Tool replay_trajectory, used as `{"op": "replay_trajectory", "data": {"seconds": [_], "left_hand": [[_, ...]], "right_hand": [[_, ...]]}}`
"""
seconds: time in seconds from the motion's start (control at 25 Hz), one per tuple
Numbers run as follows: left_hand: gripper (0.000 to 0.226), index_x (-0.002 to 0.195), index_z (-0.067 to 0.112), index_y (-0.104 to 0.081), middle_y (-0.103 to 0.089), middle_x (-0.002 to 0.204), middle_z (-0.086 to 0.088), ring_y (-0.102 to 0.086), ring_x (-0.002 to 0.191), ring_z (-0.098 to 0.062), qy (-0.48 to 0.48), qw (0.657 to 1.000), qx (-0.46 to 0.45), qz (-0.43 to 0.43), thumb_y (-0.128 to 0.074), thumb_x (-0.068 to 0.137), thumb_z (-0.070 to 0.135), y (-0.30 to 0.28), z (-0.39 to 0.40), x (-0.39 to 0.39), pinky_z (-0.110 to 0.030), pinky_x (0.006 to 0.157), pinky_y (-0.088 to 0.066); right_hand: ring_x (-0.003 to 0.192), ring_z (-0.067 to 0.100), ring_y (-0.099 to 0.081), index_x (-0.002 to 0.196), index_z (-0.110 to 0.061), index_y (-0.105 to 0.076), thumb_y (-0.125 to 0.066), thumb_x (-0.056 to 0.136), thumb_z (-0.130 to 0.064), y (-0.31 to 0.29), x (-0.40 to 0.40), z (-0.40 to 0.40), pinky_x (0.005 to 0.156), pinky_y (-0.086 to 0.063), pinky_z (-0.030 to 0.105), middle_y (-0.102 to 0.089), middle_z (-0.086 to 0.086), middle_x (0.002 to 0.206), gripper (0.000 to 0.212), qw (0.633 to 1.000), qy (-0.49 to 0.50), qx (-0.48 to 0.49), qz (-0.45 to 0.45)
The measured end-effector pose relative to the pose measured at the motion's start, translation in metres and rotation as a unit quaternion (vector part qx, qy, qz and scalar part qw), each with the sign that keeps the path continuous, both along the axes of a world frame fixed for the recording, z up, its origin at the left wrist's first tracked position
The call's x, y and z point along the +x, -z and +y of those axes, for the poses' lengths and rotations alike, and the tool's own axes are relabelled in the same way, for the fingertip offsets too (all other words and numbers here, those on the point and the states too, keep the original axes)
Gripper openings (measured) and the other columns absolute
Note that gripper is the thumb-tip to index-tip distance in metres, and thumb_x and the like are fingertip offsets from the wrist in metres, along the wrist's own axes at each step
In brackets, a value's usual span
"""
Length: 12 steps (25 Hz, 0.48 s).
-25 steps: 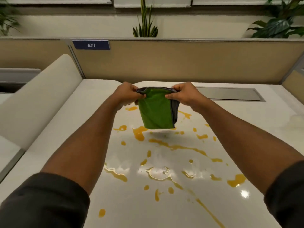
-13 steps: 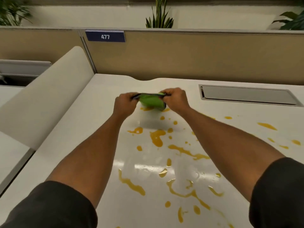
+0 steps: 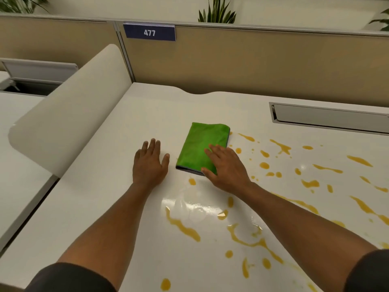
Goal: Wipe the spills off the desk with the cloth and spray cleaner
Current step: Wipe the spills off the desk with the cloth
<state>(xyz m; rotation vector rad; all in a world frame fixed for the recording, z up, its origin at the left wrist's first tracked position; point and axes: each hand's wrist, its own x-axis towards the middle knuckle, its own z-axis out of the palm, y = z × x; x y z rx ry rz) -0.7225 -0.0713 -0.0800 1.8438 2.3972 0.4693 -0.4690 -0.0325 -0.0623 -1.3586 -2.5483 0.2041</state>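
While one white table [image 3: 117, 127] carries everything, its surface is bare beyond and to the outer side of the left hand [image 3: 149, 163], running out to a rounded white side panel [image 3: 69, 106] that closes off that edge. Past both hands' fingertips the table ends at a tan partition [image 3: 252, 66] bearing one blue plate marked 477 [image 3: 149, 32]. One grey recessed cable tray [image 3: 330, 118] lies beyond the right hand [image 3: 226, 167], off to its outer side. Orange spills [image 3: 280, 146], too many to count, scatter from just beside the right hand outward and back toward the person's elbows; wet streaks shine between the forearms. One folded green cloth [image 3: 200, 144] lies flat on the table between the two hands, its far edge reaching well past the fingertips. The right hand rests on the cloth's near corner with fingers straight and spread wide. The left hand lies flat on the table just beside the cloth, fingers straight, thumb out, holding nothing.
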Motion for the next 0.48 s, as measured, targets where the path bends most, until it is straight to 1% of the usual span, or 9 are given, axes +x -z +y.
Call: {"op": "replay_trajectory", "data": {"seconds": [0.04, 0.12, 0.2, 0.28, 0.32, 0.4, 0.44, 0.48], "left_hand": [[0.063, 0.155, 0.015, -0.024, -0.018, 0.163, -0.005, -0.01, 0.151, -0.023, -0.003, 1.0, -0.022, 0.009, -0.027, 0.101, 0.048, 0.003, 0.006, -0.004, -0.041, 0.121, -0.008], [0.066, 0.156, 0.017, -0.017, -0.007, 0.165, -0.003, 0.0, 0.152, -0.02, -0.007, 0.998, -0.055, 0.009, -0.023, 0.1, 0.053, 0.01, 0.013, -0.011, -0.039, 0.121, 0.0], [0.066, 0.156, 0.017, -0.017, -0.005, 0.165, -0.002, 0.001, 0.152, -0.019, -0.021, 0.998, -0.044, -0.04, -0.024, 0.101, 0.052, 0.018, 0.016, -0.017, -0.038, 0.122, -0.001], [0.063, 0.155, 0.016, -0.022, -0.008, 0.165, -0.001, -0.002, 0.152, -0.017, -0.051, 0.992, 0.0, -0.112, -0.028, 0.101, 0.049, 0.025, 0.015, -0.02, -0.036, 0.123, -0.006], [0.062, 0.154, 0.015, -0.025, -0.011, 0.165, 0.0, -0.005, 0.152, -0.015, -0.067, 0.989, 0.021, -0.132, -0.029, 0.101, 0.047, 0.028, 0.015, -0.02, -0.035, 0.122, -0.008], [0.058, 0.152, 0.011, -0.031, -0.02, 0.163, -0.003, -0.012, 0.151, -0.017, -0.084, 0.988, 0.032, -0.122, -0.03, 0.102, 0.041, 0.033, 0.015, -0.017, -0.034, 0.122, -0.011], [0.056, 0.15, 0.009, -0.034, -0.024, 0.162, -0.006, -0.016, 0.15, -0.019, -0.084, 0.991, 0.028, -0.101, -0.03, 0.102, 0.037, 0.034, 0.016, -0.016, -0.035, 0.122, -0.011], [0.055, 0.149, 0.007, -0.035, -0.027, 0.16, -0.009, -0.019, 0.149, -0.021, -0.081, 0.993, 0.024, -0.083, -0.031, 0.101, 0.034, 0.035, 0.018, -0.014, -0.036, 0.122, -0.012]], "right_hand": [[0.147, 0.022, -0.02, 0.15, -0.02, -0.028, -0.038, 0.093, -0.057, -0.001, -0.004, 0.007, 0.12, -0.011, 0.041, -0.025, 0.004, 0.159, 0.069, 1.0, 0.008, 0.001, -0.013], [0.149, 0.02, -0.01, 0.153, -0.021, -0.018, -0.031, 0.095, -0.061, -0.001, -0.016, 0.021, 0.12, -0.005, 0.04, -0.013, 0.003, 0.162, 0.071, 0.999, 0.028, -0.025, -0.025], [0.149, 0.02, -0.005, 0.153, -0.022, -0.012, -0.027, 0.094, -0.064, 0.002, -0.027, 0.036, 0.121, -0.003, 0.042, -0.005, 0.002, 0.163, 0.074, 0.997, 0.048, -0.046, -0.032], [0.149, 0.023, -0.003, 0.153, -0.022, -0.013, -0.025, 0.092, -0.067, 0.006, -0.04, 0.051, 0.121, -0.004, 0.046, -0.004, 0.004, 0.163, 0.077, 0.995, 0.076, -0.049, -0.032], [0.149, 0.024, -0.003, 0.153, -0.021, -0.015, -0.026, 0.091, -0.068, 0.007, -0.046, 0.06, 0.12, -0.004, 0.048, -0.005, 0.005, 0.163, 0.078, 0.994, 0.089, -0.048, -0.031], [0.149, 0.027, -0.004, 0.151, -0.02, -0.024, -0.027, 0.089, -0.069, 0.012, -0.061, 0.077, 0.12, -0.003, 0.05, -0.008, 0.008, 0.163, 0.079, 0.992, 0.1, -0.059, -0.049], [0.149, 0.029, -0.004, 0.15, -0.021, -0.025, -0.027, 0.088, -0.071, 0.015, -0.067, 0.084, 0.119, -0.004, 0.052, -0.008, 0.009, 0.163, 0.08, 0.99, 0.105, -0.068, -0.061], [0.148, 0.032, -0.004, 0.151, -0.022, -0.023, -0.026, 0.086, -0.073, 0.019, -0.074, 0.089, 0.118, -0.004, 0.054, -0.007, 0.01, 0.162, 0.082, 0.988, 0.117, -0.08, -0.067]]}}
